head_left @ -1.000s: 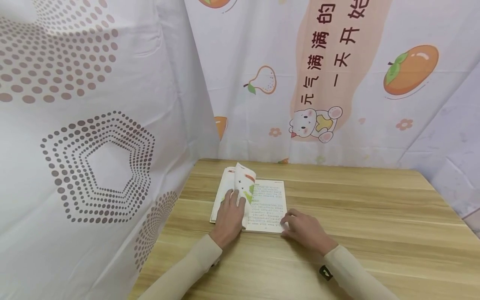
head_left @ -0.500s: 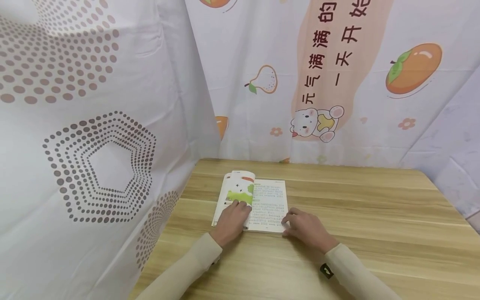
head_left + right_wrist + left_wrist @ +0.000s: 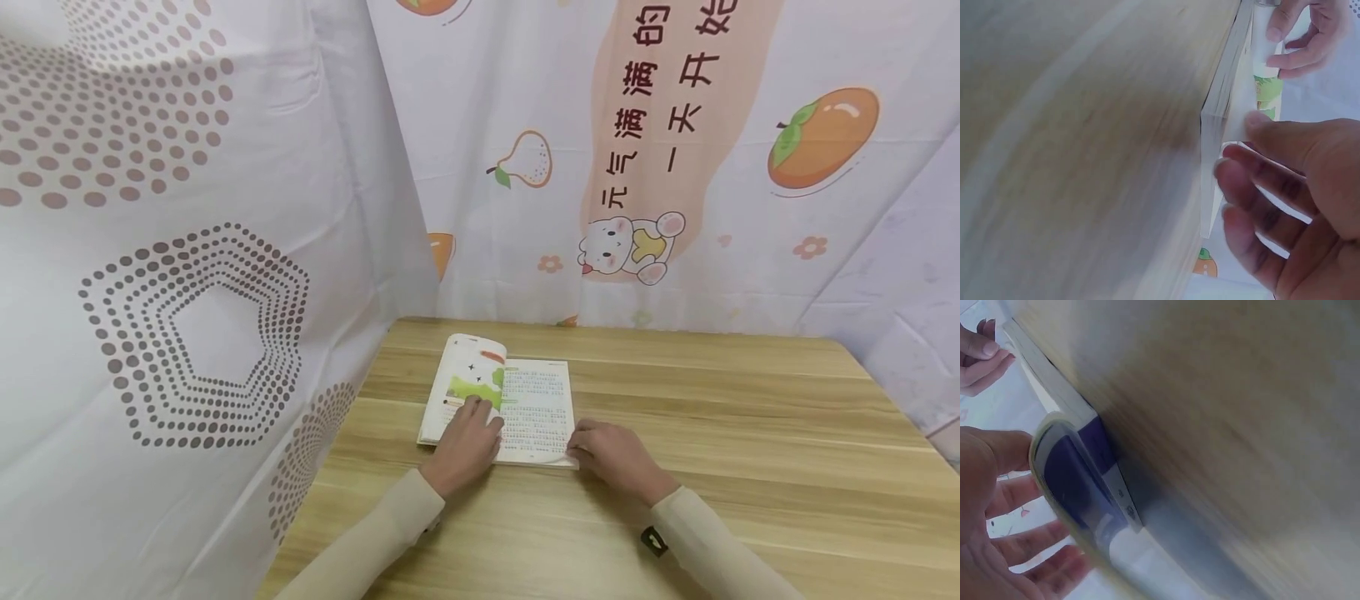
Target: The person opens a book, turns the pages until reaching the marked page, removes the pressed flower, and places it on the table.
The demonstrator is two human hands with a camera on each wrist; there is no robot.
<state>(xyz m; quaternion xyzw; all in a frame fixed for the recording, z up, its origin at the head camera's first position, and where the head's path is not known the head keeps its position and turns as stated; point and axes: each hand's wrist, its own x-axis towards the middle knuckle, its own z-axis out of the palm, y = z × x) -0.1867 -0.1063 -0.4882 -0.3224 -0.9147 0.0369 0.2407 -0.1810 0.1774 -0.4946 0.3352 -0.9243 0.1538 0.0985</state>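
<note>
An open book (image 3: 534, 400) lies on the wooden table, printed text on its right page and a green and orange picture on its left. My left hand (image 3: 467, 444) rests on the lower left page near the fold, fingers loosely extended. Seen from the left wrist, the purple and white spine (image 3: 1099, 447) faces the table edge below the bent cover. At the lower right corner my right hand (image 3: 618, 458) pinches a page (image 3: 1241, 122) between thumb and forefinger, and that corner is lifted off the sheets beneath. The other right fingers hang loosely curled.
The wooden table (image 3: 720, 400) extends to the right of the book. A patterned white curtain (image 3: 525, 225) hangs behind it, and a dotted curtain (image 3: 225, 333) borders the left side. A small dark tag (image 3: 654, 541) sits by the right sleeve.
The left-hand leaf, which was standing up, has folded down to the left under my left hand. My right hand has lifted the lower right page corner.
</note>
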